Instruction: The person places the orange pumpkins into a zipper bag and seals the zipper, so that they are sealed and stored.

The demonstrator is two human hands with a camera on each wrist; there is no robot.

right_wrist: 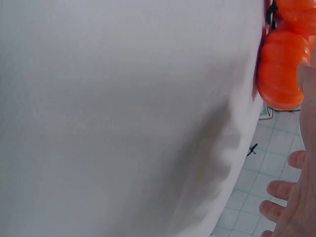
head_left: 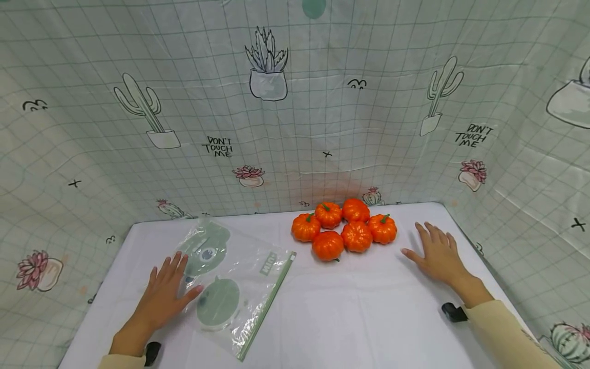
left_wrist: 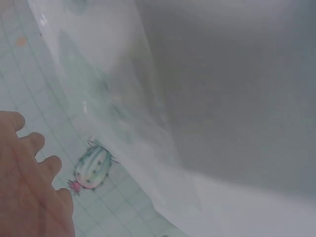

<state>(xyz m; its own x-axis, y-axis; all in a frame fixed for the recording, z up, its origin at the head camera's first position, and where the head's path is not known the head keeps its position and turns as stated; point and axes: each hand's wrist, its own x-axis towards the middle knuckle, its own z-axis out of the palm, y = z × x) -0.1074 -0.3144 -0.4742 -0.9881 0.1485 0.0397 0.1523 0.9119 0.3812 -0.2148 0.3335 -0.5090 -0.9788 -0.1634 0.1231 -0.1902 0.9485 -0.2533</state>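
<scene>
My left hand [head_left: 162, 298] is spread at the left edge of a clear zip bag [head_left: 258, 277] with green printed shapes and a green strip along its right side. Whether the palm touches the bag I cannot tell. Over the table's right part, my right hand [head_left: 438, 255] has its fingers spread and holds nothing. To its left sits a cluster of several small orange pumpkins [head_left: 356, 237], some with green stems showing. In the right wrist view, an orange pumpkin [right_wrist: 280, 74] lies beyond the thumb. The left wrist view shows the left hand's fingers [left_wrist: 49, 168] extended, the bag beside them.
A white-covered table [head_left: 332, 312] carries everything. A grid-patterned curtain [head_left: 322, 118] printed with cacti rises behind it and on both sides. Black straps with small devices show at the left wrist [head_left: 152, 353] and the right wrist [head_left: 454, 312].
</scene>
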